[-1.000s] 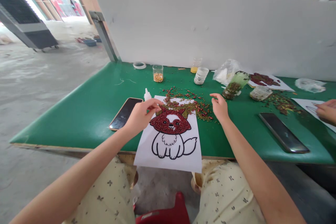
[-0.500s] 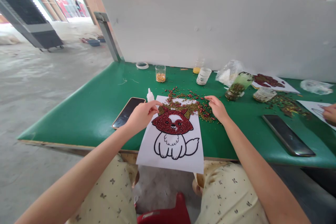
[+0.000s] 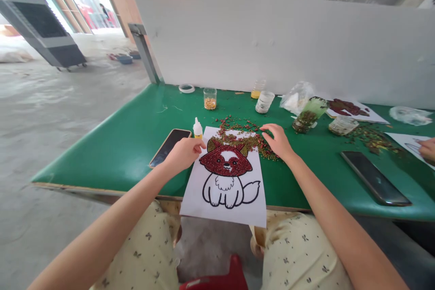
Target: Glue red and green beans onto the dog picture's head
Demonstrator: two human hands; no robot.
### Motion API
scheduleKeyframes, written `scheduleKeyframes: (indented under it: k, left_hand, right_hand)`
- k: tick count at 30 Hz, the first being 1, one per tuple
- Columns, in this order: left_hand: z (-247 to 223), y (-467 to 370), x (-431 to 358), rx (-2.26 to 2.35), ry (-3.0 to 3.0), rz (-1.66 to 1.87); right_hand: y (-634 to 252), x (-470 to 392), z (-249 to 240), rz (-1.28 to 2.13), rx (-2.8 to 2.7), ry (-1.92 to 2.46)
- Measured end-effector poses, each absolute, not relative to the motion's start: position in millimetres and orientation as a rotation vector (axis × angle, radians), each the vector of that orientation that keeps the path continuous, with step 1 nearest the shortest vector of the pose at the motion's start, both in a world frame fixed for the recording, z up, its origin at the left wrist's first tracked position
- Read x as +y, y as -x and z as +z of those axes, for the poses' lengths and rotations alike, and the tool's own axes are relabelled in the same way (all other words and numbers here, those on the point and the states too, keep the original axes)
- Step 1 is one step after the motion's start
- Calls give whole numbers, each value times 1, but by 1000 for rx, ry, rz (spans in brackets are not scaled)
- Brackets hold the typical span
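Reaching in farther, your right hand (image 3: 279, 144) is now over the loose seeds (image 3: 253, 141), while your left hand (image 3: 183, 154) has drawn back to the paper's left edge, baring the drawn ears. Your right thumb stands apart from its fingers; your left fingers curl, their grip impossible to tell. The paper sheet (image 3: 194, 192) points lengthwise away from you, ears farthest, near end overhanging the table (image 3: 102, 154).

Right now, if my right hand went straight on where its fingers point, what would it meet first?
Your right hand would probably meet the loose red and green seeds around the top edge of the paper first, though its height is unclear, so it might pass just above them.
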State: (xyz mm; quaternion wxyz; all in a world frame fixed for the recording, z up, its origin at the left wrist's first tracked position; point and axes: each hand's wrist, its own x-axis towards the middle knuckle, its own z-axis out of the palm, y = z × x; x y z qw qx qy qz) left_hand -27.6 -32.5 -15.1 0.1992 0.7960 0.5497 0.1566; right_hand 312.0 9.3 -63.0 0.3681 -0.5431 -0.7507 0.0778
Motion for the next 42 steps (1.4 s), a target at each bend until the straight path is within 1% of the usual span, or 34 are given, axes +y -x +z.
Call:
scheduleKeyframes:
  k: [2,5,10,16,24,28,32,34,39,42]
  left_hand:
    - [-16,29,-32,1572,-2247,400]
    - [-15,29,-34,1615,-2267,363]
    - [-9,30,-37,1674,-2262,346]
    - [-7,33,-37,1807,-2324,334]
    - [-8,32,-38,1788,-2326,353]
    - [-7,32,-38,1779,-2317,322]
    - [-7,30,-38,1786,-2313,302]
    - [-8,29,-38,1791,-2318,308]
    - [-8,25,-40,1787,-2314,330]
    - [-8,21,-42,1759,-2339,398]
  right_hand:
    - [-296,16,-51,69,-2008,1409]
    - [-265,30,-37,-31,-2151,1467]
    - [-224,51,-35,-155,-2360,1550]
    - [-208,52,-42,-183,-2354,1627]
    - [-203,57,-41,-207,-2421,1652]
    - [-197,60,-31,-178,-2508,1714]
    - [-185,59,-13,-109,-2587,1876]
    - [-180,59,-8,-143,-2596,1925]
    - [-177,58,-12,-295,-2671,1806]
    - [-181,42,-15,-314,-2576,1650]
